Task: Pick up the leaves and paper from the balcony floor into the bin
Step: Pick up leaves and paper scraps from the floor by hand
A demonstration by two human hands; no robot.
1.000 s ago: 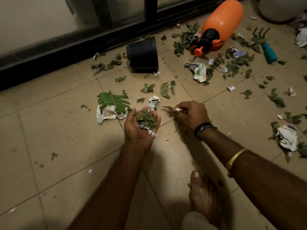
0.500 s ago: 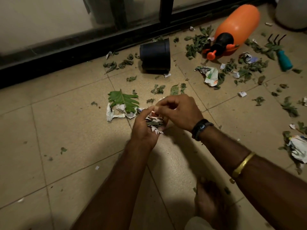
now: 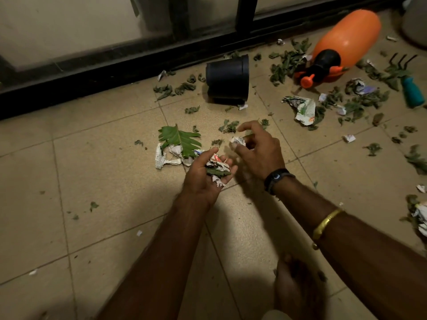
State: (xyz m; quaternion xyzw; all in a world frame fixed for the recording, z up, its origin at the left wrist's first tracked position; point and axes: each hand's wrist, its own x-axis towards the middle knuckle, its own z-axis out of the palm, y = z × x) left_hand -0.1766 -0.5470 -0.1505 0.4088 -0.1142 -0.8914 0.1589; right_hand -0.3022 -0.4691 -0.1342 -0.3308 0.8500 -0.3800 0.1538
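Fingers of my left hand are cupped palm-up around one clump of leaves and paper, the thumb lying along its near side. My right hand hovers just beside it, fingers loosely spread and blurred, gripping nothing I can make out. One small paper wad sits at their tips, and I cannot tell whether they touch it. On the tiled floor I count one big green leaf lying over one crumpled paper, one larger paper wad to the right, another past it and one at the right edge, plus many small leaf bits and scraps. I also count one black pot on its side, one orange spray bottle lying down and one teal-handled rake. Half a second ago my right hand was pressed onto the left palm; now it has lifted off, forward and to the right, and the hands are apart. A black window track closes the far side. Litter crowds the right, while the tiles to the left and toward me are mostly bare, with my foot at the bottom edge.
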